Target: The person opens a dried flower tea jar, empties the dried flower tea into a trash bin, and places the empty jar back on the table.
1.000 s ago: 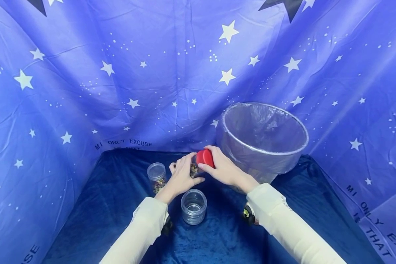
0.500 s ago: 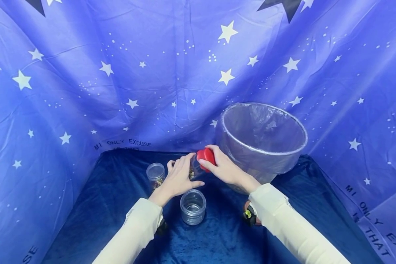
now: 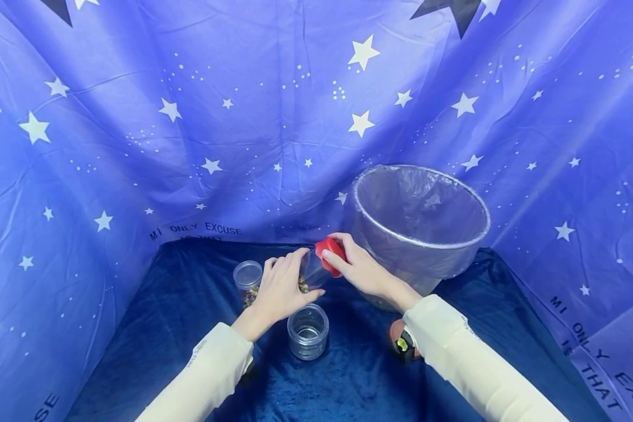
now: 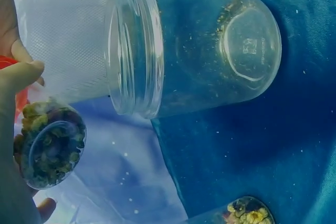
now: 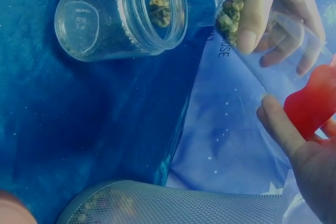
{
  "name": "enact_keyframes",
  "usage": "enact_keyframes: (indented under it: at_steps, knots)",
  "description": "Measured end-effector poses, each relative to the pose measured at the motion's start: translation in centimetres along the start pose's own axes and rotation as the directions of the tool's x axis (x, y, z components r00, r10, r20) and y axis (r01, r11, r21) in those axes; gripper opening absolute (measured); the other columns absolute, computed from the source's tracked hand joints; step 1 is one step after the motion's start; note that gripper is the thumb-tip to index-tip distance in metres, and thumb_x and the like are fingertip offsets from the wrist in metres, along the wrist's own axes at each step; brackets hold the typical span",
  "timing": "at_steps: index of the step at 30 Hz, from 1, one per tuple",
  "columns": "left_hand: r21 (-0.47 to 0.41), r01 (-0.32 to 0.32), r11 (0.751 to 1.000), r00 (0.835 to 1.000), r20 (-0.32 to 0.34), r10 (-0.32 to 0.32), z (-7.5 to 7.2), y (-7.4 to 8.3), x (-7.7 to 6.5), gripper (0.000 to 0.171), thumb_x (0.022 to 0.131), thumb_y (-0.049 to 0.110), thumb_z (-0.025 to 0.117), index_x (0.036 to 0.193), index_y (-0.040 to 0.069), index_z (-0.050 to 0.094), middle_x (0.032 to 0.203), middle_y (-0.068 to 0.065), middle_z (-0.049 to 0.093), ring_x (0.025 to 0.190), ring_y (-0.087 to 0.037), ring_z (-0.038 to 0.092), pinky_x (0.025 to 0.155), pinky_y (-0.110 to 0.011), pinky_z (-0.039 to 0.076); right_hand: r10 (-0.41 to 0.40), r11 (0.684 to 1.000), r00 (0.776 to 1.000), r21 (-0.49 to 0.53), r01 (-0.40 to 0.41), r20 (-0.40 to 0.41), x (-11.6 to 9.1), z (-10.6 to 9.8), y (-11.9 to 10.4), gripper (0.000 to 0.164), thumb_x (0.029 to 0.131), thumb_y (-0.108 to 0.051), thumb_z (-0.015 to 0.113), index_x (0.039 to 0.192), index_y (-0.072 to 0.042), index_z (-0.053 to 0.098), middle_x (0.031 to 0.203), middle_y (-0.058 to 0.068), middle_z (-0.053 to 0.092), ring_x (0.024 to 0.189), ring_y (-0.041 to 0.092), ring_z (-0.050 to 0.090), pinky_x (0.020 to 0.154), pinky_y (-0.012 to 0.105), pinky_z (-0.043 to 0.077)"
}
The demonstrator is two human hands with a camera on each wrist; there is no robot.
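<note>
Toward the back edge of the desk [image 3: 358, 381], left hand [image 3: 279, 285] grips tilted jar [image 3: 312, 269] of dried flowers [image 5: 231, 17], right hand [image 3: 365, 271] grips red lid [image 3: 329, 257] (open jar [image 3: 308, 344] nearer front edge: crumbs [image 4: 231, 14]).

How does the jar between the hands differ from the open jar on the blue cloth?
The held jar has a red lid at its mouth; the open jar has none. The held jar contains dried flowers; the open jar shows only crumbs. The held jar tilts; the open jar stands upright. Both are see-through.
</note>
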State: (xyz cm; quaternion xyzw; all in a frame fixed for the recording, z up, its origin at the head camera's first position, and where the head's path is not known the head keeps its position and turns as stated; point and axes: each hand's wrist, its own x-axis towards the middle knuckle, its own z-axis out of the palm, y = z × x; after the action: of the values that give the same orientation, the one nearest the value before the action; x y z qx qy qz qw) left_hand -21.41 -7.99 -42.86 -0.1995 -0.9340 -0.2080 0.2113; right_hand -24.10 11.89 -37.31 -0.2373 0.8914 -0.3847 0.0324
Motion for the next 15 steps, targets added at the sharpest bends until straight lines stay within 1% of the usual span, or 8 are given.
enact_keyframes:
  at_steps: [3, 5, 7, 9, 10, 13, 15]
  knots:
    - [0.014, -0.018, 1.0, 1.0, -0.009, 0.018, -0.4, 0.1, -0.2, 0.084, 0.072, 0.053, 0.081, 0.136, 0.01, 0.047, 0.104, -0.008, 0.067, 0.094, -0.025, 0.062, 0.091, -0.046, 0.045, 0.021, 0.998, 0.999, 0.055, -0.022, 0.028, -0.2, -0.1, 0.0, 0.052, 0.104, -0.03, 0.048, 0.144, -0.001, 0.032, 0.127, 0.024, 0.056, 0.096, 0.026, 0.066, 0.078, 0.035, 0.058]
    - [0.034, -0.038, 0.999, 0.999, -0.016, 0.039, -0.7, 0.1, -0.3, 0.083, 0.071, 0.053, 0.081, 0.135, 0.01, 0.048, 0.102, -0.007, 0.067, 0.091, -0.025, 0.062, 0.085, -0.043, 0.047, 0.045, 0.996, 0.998, 0.071, -0.048, 0.042, -0.4, -0.1, 0.0, 0.051, 0.104, -0.031, 0.046, 0.144, -0.003, 0.032, 0.126, 0.023, 0.056, 0.092, 0.024, 0.065, 0.073, 0.031, 0.057]
    - [0.052, -0.057, 0.997, 0.998, -0.026, 0.058, -0.9, 0.0, -0.4, 0.082, 0.071, 0.053, 0.081, 0.134, 0.01, 0.049, 0.101, -0.008, 0.067, 0.088, -0.026, 0.063, 0.078, -0.041, 0.049, 0.061, 0.996, 0.997, 0.06, -0.064, 0.05, -0.6, -0.2, 0.1, 0.049, 0.105, -0.032, 0.044, 0.144, -0.004, 0.033, 0.122, 0.022, 0.057, 0.088, 0.024, 0.064, 0.073, 0.03, 0.054]
    - [0.066, -0.07, 0.995, 0.997, -0.031, 0.072, -1.0, 0.0, -0.5, 0.081, 0.071, 0.053, 0.08, 0.134, 0.011, 0.049, 0.102, -0.008, 0.067, 0.087, -0.026, 0.064, 0.072, -0.039, 0.051, 0.073, 0.997, 0.996, 0.028, -0.075, 0.047, -0.8, -0.2, 0.2, 0.048, 0.105, -0.035, 0.043, 0.142, -0.006, 0.035, 0.118, 0.018, 0.059, 0.091, 0.022, 0.061, 0.077, 0.03, 0.05]
    - [0.069, -0.074, 0.995, 0.997, -0.032, 0.076, -1.0, 0.0, -0.6, 0.081, 0.072, 0.053, 0.08, 0.134, 0.011, 0.049, 0.102, -0.008, 0.067, 0.086, -0.026, 0.064, 0.07, -0.039, 0.051, 0.082, 0.996, 0.995, 0.023, -0.083, 0.049, -0.9, -0.1, 0.2, 0.047, 0.105, -0.036, 0.042, 0.142, -0.007, 0.036, 0.114, 0.017, 0.06, 0.089, 0.022, 0.06, 0.077, 0.03, 0.049]
    - [0.076, -0.089, 0.993, 0.995, -0.034, 0.092, -1.1, 0.0, -0.9, 0.079, 0.072, 0.053, 0.079, 0.134, 0.012, 0.05, 0.103, -0.008, 0.067, 0.084, -0.026, 0.064, 0.067, -0.04, 0.052, 0.099, 0.995, 0.993, 0.022, -0.101, 0.065, -1.3, 0.0, 0.5, 0.047, 0.106, -0.039, 0.038, 0.142, -0.009, 0.036, 0.109, 0.015, 0.062, 0.081, 0.019, 0.059, 0.073, 0.031, 0.049]
    - [0.095, -0.109, 0.99, 0.993, -0.045, 0.113, -1.2, 0.1, -1.2, 0.078, 0.073, 0.053, 0.078, 0.133, 0.012, 0.05, 0.103, -0.008, 0.066, 0.082, -0.026, 0.064, 0.066, -0.04, 0.054, 0.106, 0.994, 0.992, 0.033, -0.109, 0.069, -1.5, 0.1, 0.7, 0.046, 0.106, -0.038, 0.037, 0.142, -0.01, 0.037, 0.105, 0.014, 0.063, 0.075, 0.017, 0.058, 0.069, 0.03, 0.049]
